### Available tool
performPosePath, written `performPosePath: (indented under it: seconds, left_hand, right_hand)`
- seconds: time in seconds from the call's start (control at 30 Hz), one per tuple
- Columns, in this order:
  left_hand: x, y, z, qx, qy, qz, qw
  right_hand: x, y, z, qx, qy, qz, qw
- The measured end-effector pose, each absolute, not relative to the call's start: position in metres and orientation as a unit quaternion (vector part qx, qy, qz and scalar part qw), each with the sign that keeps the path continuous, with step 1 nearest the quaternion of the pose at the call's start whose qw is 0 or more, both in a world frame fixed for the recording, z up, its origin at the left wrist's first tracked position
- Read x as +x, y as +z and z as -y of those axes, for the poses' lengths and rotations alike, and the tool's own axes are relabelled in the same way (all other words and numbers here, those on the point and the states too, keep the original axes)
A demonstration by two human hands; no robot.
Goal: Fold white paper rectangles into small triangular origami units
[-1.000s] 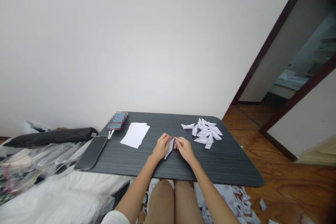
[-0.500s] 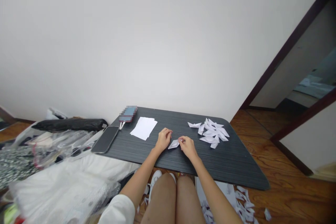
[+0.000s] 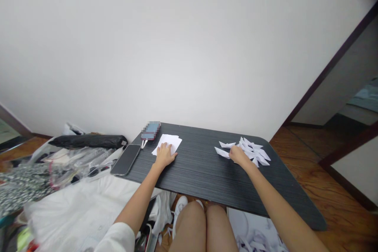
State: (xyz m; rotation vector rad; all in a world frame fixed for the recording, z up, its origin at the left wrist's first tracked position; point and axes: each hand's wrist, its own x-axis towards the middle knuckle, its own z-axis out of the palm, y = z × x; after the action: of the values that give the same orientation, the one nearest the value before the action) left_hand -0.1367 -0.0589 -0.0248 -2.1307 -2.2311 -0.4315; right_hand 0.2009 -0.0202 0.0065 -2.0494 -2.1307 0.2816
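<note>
My left hand (image 3: 164, 153) rests on the near end of a small stack of white paper sheets (image 3: 169, 141) at the left part of the dark table (image 3: 201, 169); its fingers lie curled on the paper. My right hand (image 3: 238, 154) reaches into the pile of folded white paper pieces (image 3: 251, 150) at the right part of the table, knuckles up, fingers bent down among the pieces. I cannot see whether it still holds a piece.
A dark phone (image 3: 126, 159) lies at the table's left edge, with a small blurred device (image 3: 151, 130) and its white cable behind it. Plastic bags and a black roll (image 3: 88, 141) sit to the left. Paper scraps (image 3: 256, 240) lie on the floor under the table.
Both hands left the table's middle, where they held a folded piece. The right hand carried it to the pile; the left hand moved to the paper stack. My view swung left.
</note>
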Motion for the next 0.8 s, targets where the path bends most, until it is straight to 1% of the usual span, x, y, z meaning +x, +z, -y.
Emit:
performPosePath:
  seconds: [0.17,0.3,0.4,0.6,0.8]
  left_hand:
    - [-0.127,-0.020,0.057,-0.688,-0.084,0.721,0.013]
    - [-0.124,-0.019,0.049,-0.682,-0.091,0.723,0.058]
    - [-0.119,-0.016,0.032,-0.692,-0.100,0.712,0.063]
    - [-0.107,-0.014,-0.004,-0.712,-0.105,0.693,-0.033]
    - [-0.104,-0.025,-0.005,-0.719,-0.197,0.666,-0.019]
  right_hand:
    - [0.209,0.010,0.020,-0.708,0.064,0.703,0.035]
    - [0.208,0.021,0.026,-0.715,-0.012,0.698,0.034]
    - [0.200,0.030,0.029,-0.696,-0.041,0.714,0.060]
    - [0.182,0.036,0.030,-0.640,-0.007,0.756,0.138]
    - [0.180,0.025,0.030,-0.606,0.031,0.773,0.187]
